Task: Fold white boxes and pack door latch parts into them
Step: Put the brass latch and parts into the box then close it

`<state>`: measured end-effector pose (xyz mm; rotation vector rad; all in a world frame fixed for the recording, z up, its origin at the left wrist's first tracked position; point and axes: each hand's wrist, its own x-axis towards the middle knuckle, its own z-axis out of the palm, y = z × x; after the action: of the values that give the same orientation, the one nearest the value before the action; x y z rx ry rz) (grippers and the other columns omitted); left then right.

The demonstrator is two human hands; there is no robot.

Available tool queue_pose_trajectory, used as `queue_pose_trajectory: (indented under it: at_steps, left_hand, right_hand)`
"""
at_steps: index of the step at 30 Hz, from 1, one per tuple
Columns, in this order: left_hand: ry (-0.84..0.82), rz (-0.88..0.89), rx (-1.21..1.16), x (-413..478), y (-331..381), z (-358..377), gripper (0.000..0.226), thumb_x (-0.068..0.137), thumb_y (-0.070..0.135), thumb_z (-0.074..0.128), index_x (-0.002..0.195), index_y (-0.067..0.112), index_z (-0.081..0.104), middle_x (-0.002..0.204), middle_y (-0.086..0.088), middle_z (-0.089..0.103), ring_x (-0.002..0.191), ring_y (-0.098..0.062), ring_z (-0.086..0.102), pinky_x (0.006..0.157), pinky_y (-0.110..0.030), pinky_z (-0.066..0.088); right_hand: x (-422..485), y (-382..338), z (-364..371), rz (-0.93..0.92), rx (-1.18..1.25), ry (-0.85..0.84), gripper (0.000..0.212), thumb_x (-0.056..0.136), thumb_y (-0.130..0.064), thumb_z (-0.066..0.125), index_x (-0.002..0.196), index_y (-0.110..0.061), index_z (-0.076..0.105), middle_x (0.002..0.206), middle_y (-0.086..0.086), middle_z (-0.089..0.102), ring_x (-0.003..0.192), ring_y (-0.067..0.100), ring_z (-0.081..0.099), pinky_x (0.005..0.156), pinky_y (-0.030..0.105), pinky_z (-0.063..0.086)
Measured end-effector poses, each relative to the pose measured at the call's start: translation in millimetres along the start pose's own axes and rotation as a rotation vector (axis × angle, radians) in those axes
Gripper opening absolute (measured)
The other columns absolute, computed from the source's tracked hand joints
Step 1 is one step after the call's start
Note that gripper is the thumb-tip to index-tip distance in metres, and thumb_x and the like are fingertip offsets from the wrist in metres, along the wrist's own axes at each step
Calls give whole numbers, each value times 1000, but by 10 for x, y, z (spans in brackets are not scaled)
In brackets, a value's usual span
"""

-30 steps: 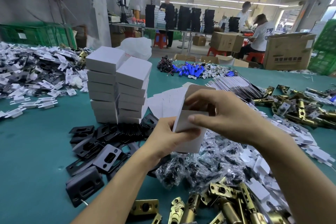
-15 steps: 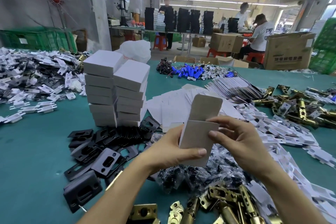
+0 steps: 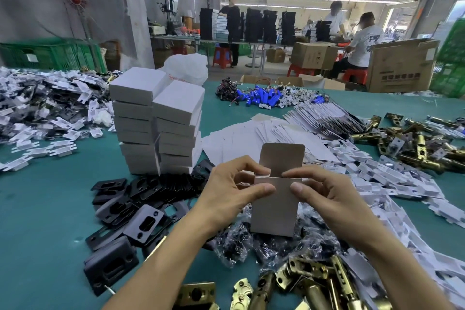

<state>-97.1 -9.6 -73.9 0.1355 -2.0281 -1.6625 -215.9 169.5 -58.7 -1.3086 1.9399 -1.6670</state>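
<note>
- Two bare hands hold one half-folded white box (image 3: 274, 209) upright above the bench (image 3: 37, 209), over a heap of small clear bags of dark screws (image 3: 236, 241)
- Left hand (image 3: 226, 191): its grip is clamped on the box's upper left corner, thumb flat on the near face, fingers curled over the rim
- Right hand (image 3: 324, 194): its grip is clamped on the upper right corner in the same way, thumb on the near face, fingers curled behind the top edge
- The box's top is unclosed; its rounded top flap (image 3: 283, 158) stands straight up behind the fingers, and a small side flap shows at the left rim
- Just beyond the box lie flat white box blanks (image 3: 239, 138), fanned out on the bench
- Left of them stand two touching stacks of folded white boxes (image 3: 156, 121), their lids closed
- Black strike plates (image 3: 151, 199) lie piled at the foot of the stacks and spread toward the near left
- Brass latch bolts (image 3: 309, 284) lie at the near edge below the wrists; more brass latches (image 3: 415, 143) lie far right
- White plastic pieces (image 3: 402, 184) trail down the right side, and another heap of white pieces (image 3: 37, 108) covers the far left
- Blue batteries (image 3: 261, 98) with wires lie at the bench's far side
- Beyond the bench, people work at tables beside a cardboard carton (image 3: 402, 65)
</note>
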Motion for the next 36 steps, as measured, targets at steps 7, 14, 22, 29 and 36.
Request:
queue_pose_trajectory:
  at_steps: [7, 14, 22, 29, 36]
  left_hand:
    - [86, 261, 221, -7, -14, 34, 35, 63, 47, 87, 77, 32, 58, 81, -2, 60, 69, -22, 56, 56, -45, 54]
    - [161, 396, 417, 10, -47, -1, 34, 69, 51, 83, 78, 31, 57, 81, 13, 58, 73, -4, 54, 57, -13, 40]
    - [35, 324, 380, -16, -1, 21, 29, 92, 47, 62, 101, 22, 75, 91, 13, 73, 87, -2, 68, 71, -22, 53]
    - [239, 467, 261, -8, 53, 37, 23, 85, 33, 79, 83, 10, 77, 95, 5, 73, 89, -12, 71, 61, -26, 59]
    - [231, 370, 106, -38, 72, 17, 22, 72, 49, 81, 74, 30, 69, 90, 9, 77, 84, -14, 74, 61, -24, 59]
  right_hand:
    - [8, -59, 186, -199, 19, 53, 15, 83, -14, 70, 92, -26, 66, 94, -4, 66, 91, 18, 69, 81, 28, 56]
    - [17, -53, 200, -152, 47, 79, 63, 82, -2, 74, 118, -46, 47, 105, -16, 68, 86, 11, 70, 76, 22, 56]
    - [9, -125, 152, -124, 122, 110, 24, 84, -25, 64, 105, -15, 72, 95, 6, 76, 91, 19, 73, 75, 27, 57]
    - [15, -106, 130, -118, 129, 175, 21, 84, -20, 62, 101, -15, 74, 95, 1, 77, 91, 17, 74, 77, 28, 60]
    - [17, -160, 121, -75, 65, 124, 24, 81, -34, 66, 96, -19, 77, 94, 1, 77, 91, 16, 73, 79, 25, 57]
